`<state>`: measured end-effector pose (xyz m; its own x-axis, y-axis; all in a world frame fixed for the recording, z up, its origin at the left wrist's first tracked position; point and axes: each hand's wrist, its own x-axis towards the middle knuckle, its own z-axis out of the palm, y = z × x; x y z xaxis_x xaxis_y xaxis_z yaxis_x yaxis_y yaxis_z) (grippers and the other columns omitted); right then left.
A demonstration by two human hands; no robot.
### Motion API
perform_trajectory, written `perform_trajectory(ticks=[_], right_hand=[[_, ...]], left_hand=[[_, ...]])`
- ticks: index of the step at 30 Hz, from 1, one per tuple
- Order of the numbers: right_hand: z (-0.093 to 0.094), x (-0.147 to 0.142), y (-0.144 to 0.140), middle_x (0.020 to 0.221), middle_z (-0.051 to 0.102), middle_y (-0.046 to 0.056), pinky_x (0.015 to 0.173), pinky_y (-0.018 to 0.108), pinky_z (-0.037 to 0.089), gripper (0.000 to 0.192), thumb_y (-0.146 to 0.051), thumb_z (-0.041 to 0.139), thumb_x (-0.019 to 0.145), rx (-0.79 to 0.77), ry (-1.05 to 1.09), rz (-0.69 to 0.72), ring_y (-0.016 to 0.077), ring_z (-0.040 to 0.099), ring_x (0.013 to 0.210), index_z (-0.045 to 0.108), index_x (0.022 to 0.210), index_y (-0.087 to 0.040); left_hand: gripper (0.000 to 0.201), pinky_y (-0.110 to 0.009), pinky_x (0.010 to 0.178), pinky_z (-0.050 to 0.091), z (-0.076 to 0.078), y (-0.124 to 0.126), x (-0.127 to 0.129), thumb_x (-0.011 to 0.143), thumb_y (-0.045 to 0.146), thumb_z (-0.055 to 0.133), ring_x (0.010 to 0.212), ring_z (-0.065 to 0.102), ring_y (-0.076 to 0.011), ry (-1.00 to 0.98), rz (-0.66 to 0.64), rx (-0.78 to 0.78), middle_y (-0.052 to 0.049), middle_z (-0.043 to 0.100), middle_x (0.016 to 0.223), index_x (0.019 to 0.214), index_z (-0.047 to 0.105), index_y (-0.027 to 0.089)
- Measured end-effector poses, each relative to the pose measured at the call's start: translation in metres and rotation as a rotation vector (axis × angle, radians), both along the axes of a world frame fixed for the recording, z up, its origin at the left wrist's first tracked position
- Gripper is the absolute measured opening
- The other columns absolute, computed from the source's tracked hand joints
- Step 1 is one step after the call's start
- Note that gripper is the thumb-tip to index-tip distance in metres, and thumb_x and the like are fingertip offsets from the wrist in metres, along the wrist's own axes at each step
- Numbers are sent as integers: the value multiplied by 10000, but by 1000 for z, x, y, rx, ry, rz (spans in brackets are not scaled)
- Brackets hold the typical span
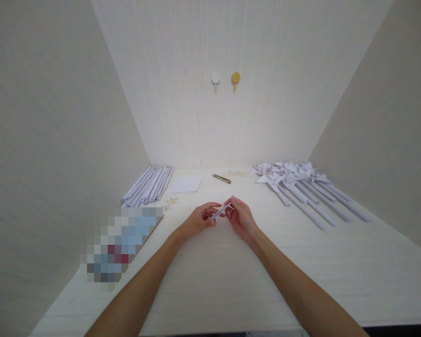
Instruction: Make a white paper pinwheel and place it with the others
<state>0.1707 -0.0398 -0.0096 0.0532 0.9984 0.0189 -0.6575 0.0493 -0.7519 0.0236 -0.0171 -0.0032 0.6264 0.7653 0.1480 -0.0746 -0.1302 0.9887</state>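
We pinch a small folded paper strip (221,212) between left hand (199,221) and right hand (241,218), both grips closed on it, just above mid table (231,281). Paper rolls (149,186) far left, pinwheels (301,187) far right, snips (221,178) behind. Near edge bare.

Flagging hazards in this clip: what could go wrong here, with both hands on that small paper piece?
1. The paper piece is pinched between the left hand and right hand; too much pull might tear or crease it.
2. The small scissors lie just beyond the hands; a forward reach could catch them.
3. A right sweep could knock the pinwheels.
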Motion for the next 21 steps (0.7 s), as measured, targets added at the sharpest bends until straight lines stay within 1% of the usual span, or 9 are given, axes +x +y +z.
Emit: perform_trajectory(ticks=[2,4,7,10,13,16,18,21], right_hand=[[-1,0,1,489,517,-42,468,218,374,258,-393,694,591,5,-13,4,58,417,437,581,551,-164],[-1,0,2,493,521,-40,466,218,371,264,-402,687,595,6,-25,4,59,417,435,580,557,-164],[0,0,1,500,527,-37,455,216,366,274,-412,689,586,1,-38,-3,57,412,430,574,551,-166],[2,0,0,490,523,-37,446,218,361,286,-423,695,567,-6,-54,-18,59,406,424,561,534,-172],[4,0,-1,492,524,-38,436,214,349,294,-424,702,552,-23,-58,-42,56,399,421,550,525,-173],[3,0,0,505,530,-39,431,209,343,294,-417,708,543,-38,-47,-62,51,402,424,550,534,-169],[3,0,1,526,543,-38,435,207,345,290,-406,721,522,-44,-41,-64,50,414,435,561,555,-166],[1,0,2,551,551,-48,446,202,346,267,-353,746,492,-52,-35,-82,46,423,448,583,598,-170]], left_hand=[[658,-212,502,333,2,-1,-1,557,610,576,537,499,-94,13,5,6,-119,649,860,998,570,122],[609,-208,500,326,5,-2,0,604,601,544,535,492,-89,38,22,5,-110,647,852,979,590,124],[538,-210,536,352,6,-3,1,580,528,621,553,488,-86,34,18,-31,-88,641,835,946,610,134],[549,-215,563,373,4,-2,2,523,499,675,596,498,-97,11,19,-82,-87,635,857,936,616,142],[566,-213,573,376,3,-1,3,501,484,694,630,505,-107,16,21,-91,-90,634,865,941,615,138],[535,-208,569,374,5,-2,2,523,474,685,639,507,-112,36,23,-68,-86,634,850,931,619,133],[501,-204,553,368,8,-4,2,552,484,661,604,495,-103,49,35,-40,-71,636,818,910,629,135],[443,-208,526,355,10,-6,2,647,526,554,530,462,-98,84,94,30,-39,620,659,828,658,135]])
